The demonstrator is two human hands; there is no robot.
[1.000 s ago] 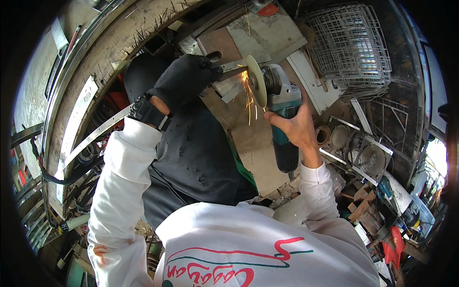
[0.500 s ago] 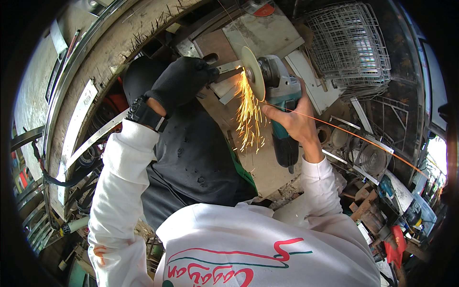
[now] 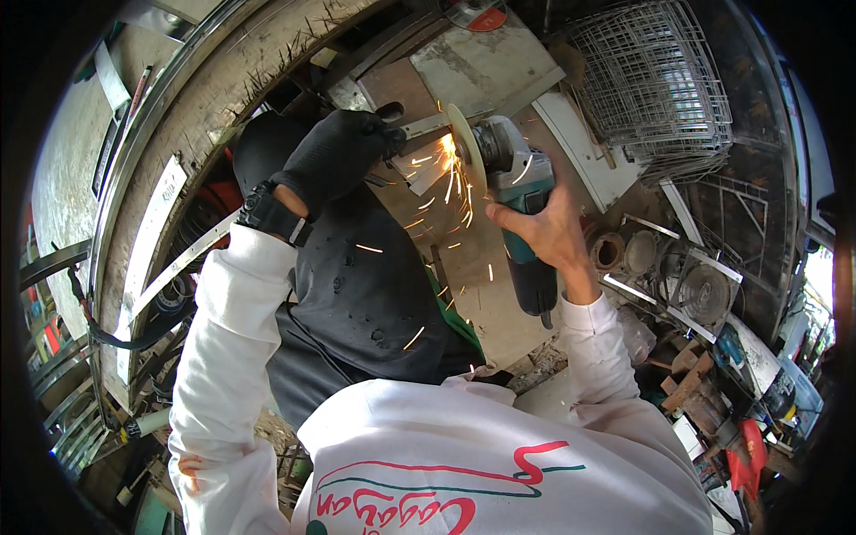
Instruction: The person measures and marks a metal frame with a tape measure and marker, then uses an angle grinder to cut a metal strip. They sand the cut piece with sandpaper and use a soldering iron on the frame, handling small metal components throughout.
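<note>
My left hand [image 3: 334, 152], in a black glove with a dark watch at the wrist, is closed on a short, light metal strip [image 3: 424, 127]. The far end of the strip meets the thin cutting disc [image 3: 467, 153] of a teal and black angle grinder [image 3: 528, 194]. My bare right hand [image 3: 551, 228] wraps round the grinder's body, thumb across its near side. A bright glow and scattered sparks [image 3: 450, 168] come from where disc and metal meet. The glove hides the strip's other end.
Wire mesh racks [image 3: 655, 85] are stacked at the far right. Pale boards [image 3: 486, 67] lie beyond the disc. A curved, rough-edged bench [image 3: 201, 98] runs along the left. Round metal parts [image 3: 704, 292] and tools crowd the right side. My dark-trousered leg [image 3: 366, 285] is below the left hand.
The dense downward stream of sparks has thinned into scattered streaks, some flying toward my leg. The long orange streak to the right is gone. Both hands keep nearly the same place and grip.
</note>
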